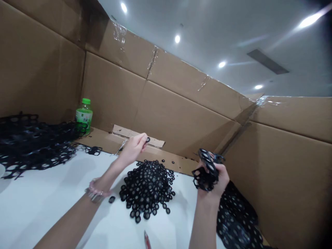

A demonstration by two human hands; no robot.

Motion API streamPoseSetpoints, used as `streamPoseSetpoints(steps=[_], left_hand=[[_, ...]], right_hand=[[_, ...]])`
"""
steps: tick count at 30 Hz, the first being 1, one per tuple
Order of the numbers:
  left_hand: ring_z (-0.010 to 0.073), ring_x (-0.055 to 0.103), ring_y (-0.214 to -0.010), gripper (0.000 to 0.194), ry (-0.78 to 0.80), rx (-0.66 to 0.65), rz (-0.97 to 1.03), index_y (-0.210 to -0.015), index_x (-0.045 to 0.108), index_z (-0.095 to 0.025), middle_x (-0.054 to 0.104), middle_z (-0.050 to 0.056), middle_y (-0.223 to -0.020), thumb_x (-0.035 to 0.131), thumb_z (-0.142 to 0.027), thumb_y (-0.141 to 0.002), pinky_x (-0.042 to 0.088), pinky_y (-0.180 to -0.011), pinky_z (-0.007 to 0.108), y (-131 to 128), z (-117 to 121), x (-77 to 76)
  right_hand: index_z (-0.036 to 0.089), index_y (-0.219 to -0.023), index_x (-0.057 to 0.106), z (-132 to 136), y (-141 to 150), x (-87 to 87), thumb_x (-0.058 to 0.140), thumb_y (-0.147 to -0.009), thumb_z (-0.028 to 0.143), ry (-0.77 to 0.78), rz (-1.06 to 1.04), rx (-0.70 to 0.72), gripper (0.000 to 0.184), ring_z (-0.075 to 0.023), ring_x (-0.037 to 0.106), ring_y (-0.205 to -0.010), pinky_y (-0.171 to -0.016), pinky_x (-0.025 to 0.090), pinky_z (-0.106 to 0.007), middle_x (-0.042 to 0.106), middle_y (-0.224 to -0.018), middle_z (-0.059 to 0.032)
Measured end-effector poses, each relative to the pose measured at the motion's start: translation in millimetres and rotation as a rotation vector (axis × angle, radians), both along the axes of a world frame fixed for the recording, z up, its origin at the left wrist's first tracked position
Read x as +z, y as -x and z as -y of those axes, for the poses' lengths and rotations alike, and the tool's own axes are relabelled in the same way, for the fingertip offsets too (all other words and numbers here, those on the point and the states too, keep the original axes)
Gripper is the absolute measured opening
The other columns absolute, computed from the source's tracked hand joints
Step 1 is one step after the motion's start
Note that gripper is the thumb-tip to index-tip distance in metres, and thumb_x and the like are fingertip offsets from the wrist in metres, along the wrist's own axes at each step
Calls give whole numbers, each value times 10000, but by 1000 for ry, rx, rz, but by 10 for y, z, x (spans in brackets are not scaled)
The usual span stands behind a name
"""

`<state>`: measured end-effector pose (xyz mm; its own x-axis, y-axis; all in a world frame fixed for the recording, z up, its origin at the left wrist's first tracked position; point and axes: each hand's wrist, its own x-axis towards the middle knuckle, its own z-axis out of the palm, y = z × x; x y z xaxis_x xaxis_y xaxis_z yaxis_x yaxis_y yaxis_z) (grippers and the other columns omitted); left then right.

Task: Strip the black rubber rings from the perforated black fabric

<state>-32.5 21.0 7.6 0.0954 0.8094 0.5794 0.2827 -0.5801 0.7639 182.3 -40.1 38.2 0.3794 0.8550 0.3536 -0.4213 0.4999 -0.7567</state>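
Note:
Pinched between the fingertips of my left hand (135, 147) is a small black ring (147, 139), held above the back edge of the white table. My right hand (216, 178) is closed around a crumpled bunch of black perforated sheet (204, 176), with ring-shaped holes showing in it. Between and below both hands lies a heap of loose black rings (149, 185). A single black piece (111, 199) sits apart, near my left wrist. To the right of my right forearm lies more black sheet with pale round spots (236, 218).
Black perforated scrap (38, 141) is piled at the left, beside a green-capped bottle (84, 116). Cardboard walls (181, 103) surround the white table (59, 193). A cardboard strip (127, 132) lies along the back, and a red pen-like tool (147, 240) points up from the front.

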Motion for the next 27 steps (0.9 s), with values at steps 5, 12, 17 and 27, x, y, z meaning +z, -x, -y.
streamPoseSetpoints(steps=[5, 12, 17, 27], left_hand=[[159, 540, -593, 339, 110, -72, -605, -632, 527, -168, 594, 36, -632, 298, -290, -850, 367, -570, 247, -124, -174, -347], [254, 610, -646, 252, 165, -160, -774, -590, 611, -151, 657, 125, -678, 538, -353, -721, 417, -596, 306, -632, -128, -808], [195, 596, -725, 573, 181, -273, -346, -757, 611, -151, 658, 86, -780, 141, -449, -891, 429, -676, 299, -566, -21, -459], [186, 612, -824, 307, 338, -748, 340, -891, 640, -99, 679, 76, -877, 648, -333, -693, 445, -788, 288, -343, 323, 74]], right_hand=[[170, -659, 534, -19, 109, 14, 572, -608, 194, 45, -132, 206, 69, -31, 324, -409, -362, 314, -122, 402, -549, 65], [160, -648, 530, -29, 326, -8, 618, -607, 202, 151, -74, 398, 106, -22, 353, -442, -387, 326, -114, 411, -580, 64], [169, -649, 518, -6, 378, 3, 649, -587, 226, 191, -30, 368, 155, -37, 361, -415, -382, 341, -155, 424, -550, 69], [197, -794, 543, 36, 308, -39, 733, -548, 294, 185, 349, 55, 326, -104, 532, -541, -485, 418, -204, 599, -661, 38]])
